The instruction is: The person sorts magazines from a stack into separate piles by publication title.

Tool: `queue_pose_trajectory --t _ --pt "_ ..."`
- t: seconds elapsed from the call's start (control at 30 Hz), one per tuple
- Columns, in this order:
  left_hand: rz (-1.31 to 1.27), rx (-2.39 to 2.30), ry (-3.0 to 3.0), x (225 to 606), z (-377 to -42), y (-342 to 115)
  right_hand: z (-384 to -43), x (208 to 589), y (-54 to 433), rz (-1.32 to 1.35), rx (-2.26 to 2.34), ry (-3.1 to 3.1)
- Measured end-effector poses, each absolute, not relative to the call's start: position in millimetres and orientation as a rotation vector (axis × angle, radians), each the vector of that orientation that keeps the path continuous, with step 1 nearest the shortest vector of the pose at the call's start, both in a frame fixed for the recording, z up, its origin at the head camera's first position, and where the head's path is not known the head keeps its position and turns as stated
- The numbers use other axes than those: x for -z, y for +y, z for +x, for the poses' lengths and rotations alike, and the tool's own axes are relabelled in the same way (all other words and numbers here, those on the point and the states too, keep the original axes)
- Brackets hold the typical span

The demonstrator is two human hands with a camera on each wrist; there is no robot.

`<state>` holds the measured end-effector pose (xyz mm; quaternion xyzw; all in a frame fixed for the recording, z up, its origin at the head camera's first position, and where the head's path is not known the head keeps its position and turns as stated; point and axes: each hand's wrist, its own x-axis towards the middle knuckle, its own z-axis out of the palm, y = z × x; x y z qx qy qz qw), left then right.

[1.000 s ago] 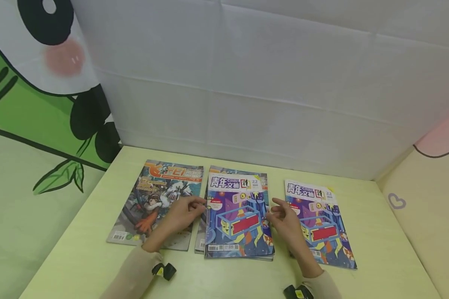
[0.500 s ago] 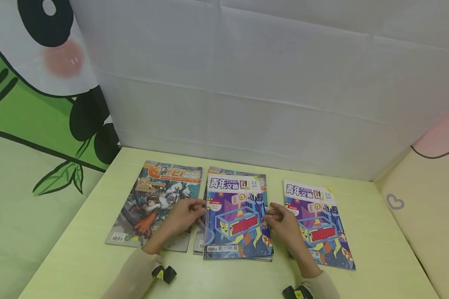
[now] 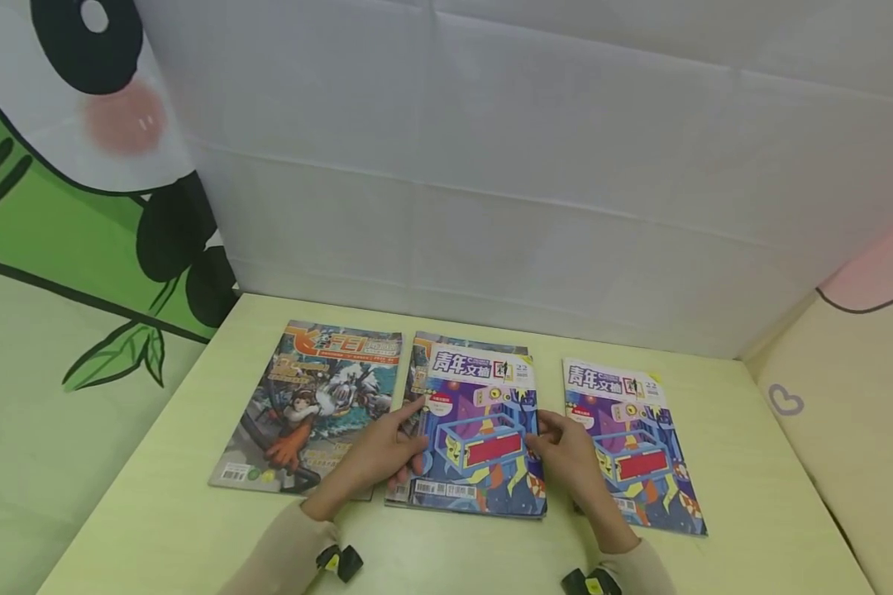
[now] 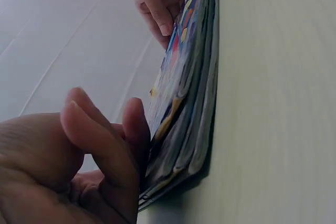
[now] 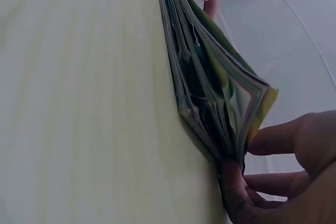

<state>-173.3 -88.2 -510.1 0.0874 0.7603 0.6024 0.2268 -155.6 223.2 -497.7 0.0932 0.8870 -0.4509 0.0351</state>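
A purple magazine [image 3: 484, 438] lies on top of a small stack in the middle of the table. Under it shows the left edge of a grey magazine [image 3: 400, 487]. My left hand [image 3: 387, 446] touches the stack's left side, fingers bent; whether they go under the cover is hidden. In the left wrist view that hand [image 4: 100, 161] is close against the spines. At the right edge my right hand [image 3: 569, 454] pinches the magazine between thumb and fingers. The right wrist view shows the page edges [image 5: 226, 87] fanned and bent above this hand [image 5: 289, 177].
On the left lies a grey FEI magazine [image 3: 320, 405], partly behind my left forearm. Another purple magazine [image 3: 632, 446] lies on the right, under my right wrist in the head view. A white cloth wall [image 3: 446, 165] closes the back of the pale table [image 3: 454, 554].
The top purple magazine has shifted slightly right, baring more of the grey one beneath. My left hand has moved right and lower with it. My right hand has taken hold of the right edge.
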Motion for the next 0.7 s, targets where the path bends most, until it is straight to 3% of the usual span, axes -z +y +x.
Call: queue_pose_trajectory --t 0.5,0.7 --pt "0.27 -1.714 2.126 505.5 -172.9 -85.8 -155.4 496.6 223.5 0.296 1.461 2.693" --pt "0.167 -1.777 2.133 508.0 -174.6 -83.0 -155.9 495.5 224.2 0.318 1.559 2.626"
